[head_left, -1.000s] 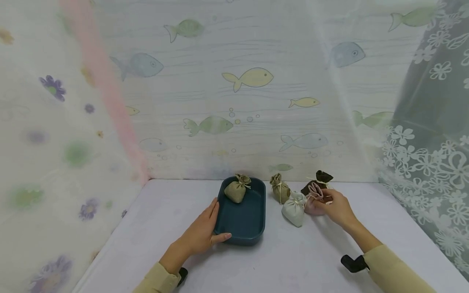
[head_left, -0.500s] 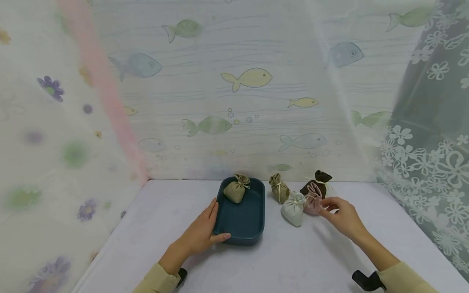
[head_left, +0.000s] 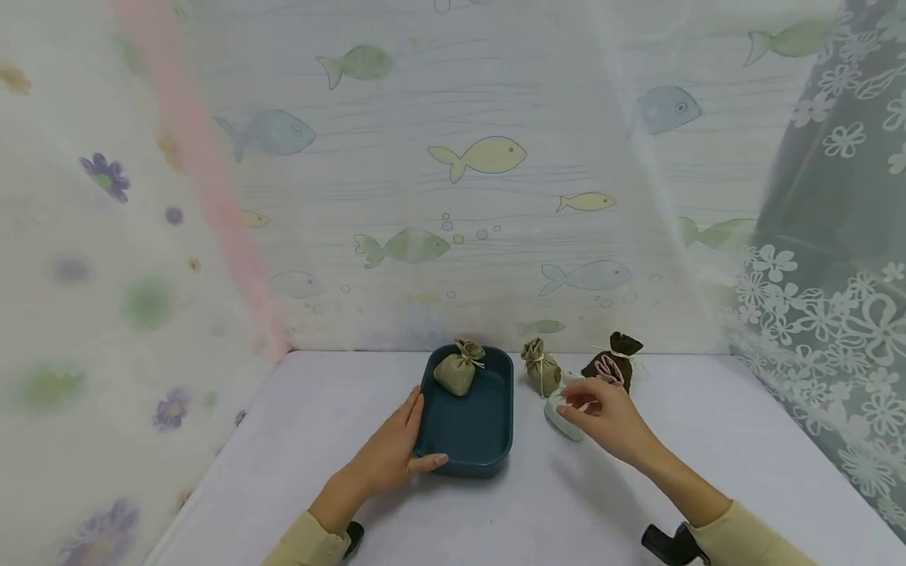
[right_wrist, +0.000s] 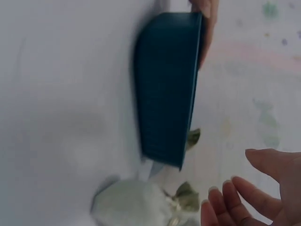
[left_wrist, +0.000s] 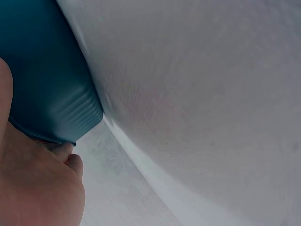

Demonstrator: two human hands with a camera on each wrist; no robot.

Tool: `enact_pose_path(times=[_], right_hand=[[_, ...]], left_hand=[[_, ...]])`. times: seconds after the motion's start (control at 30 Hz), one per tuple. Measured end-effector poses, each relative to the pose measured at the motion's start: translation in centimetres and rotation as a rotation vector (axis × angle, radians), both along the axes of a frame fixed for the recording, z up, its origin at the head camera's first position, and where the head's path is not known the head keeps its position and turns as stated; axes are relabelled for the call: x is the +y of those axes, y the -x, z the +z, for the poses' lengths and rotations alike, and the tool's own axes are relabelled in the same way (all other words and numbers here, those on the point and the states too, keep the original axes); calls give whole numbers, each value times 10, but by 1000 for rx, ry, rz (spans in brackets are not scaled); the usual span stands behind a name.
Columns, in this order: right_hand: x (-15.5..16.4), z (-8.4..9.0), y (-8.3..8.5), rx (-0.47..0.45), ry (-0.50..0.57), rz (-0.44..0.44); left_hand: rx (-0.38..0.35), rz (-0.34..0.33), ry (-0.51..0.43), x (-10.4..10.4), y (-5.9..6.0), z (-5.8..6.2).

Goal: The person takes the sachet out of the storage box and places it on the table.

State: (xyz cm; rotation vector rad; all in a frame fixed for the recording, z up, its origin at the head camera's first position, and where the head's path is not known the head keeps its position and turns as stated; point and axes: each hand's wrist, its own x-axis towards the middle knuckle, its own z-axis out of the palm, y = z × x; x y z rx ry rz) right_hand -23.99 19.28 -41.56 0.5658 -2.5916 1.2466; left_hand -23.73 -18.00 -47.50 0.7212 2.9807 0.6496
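My left hand [head_left: 413, 437] holds the near left corner of a dark teal tray [head_left: 473, 431], thumb on the front rim and fingers along the left wall. The left wrist view shows that tray [left_wrist: 42, 70] against my palm [left_wrist: 33, 188]. An olive pouch [head_left: 457, 368] lies in the tray's far end. My right hand [head_left: 572, 406] hovers over a pale green pouch [head_left: 559, 420] just right of the tray. In the right wrist view its fingers [right_wrist: 237, 200] are spread above that pouch [right_wrist: 131, 205], apart from it.
A second olive pouch [head_left: 541, 368], a dark brown pouch [head_left: 621, 351] and a pink pouch [head_left: 610, 369] stand on the white table [head_left: 318, 409] behind my right hand. Sheer curtains with fish and flower prints close in the back and both sides.
My right hand has moved left from the pink pouch to above the pale green pouch. The left hand and the tray have stayed still.
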Motion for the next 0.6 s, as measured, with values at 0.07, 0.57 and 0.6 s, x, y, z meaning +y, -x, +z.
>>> enact_pose_path(times=[0.07, 0.57, 0.6], right_hand=[[-11, 2, 2, -2, 5, 33], [-88, -1, 54, -328, 104, 82], [-91, -1, 58, -355, 115, 68]], left_hand=[[4, -2, 0, 0, 0, 0], [6, -6, -9, 0, 0, 0], [4, -6, -9, 0, 0, 0]])
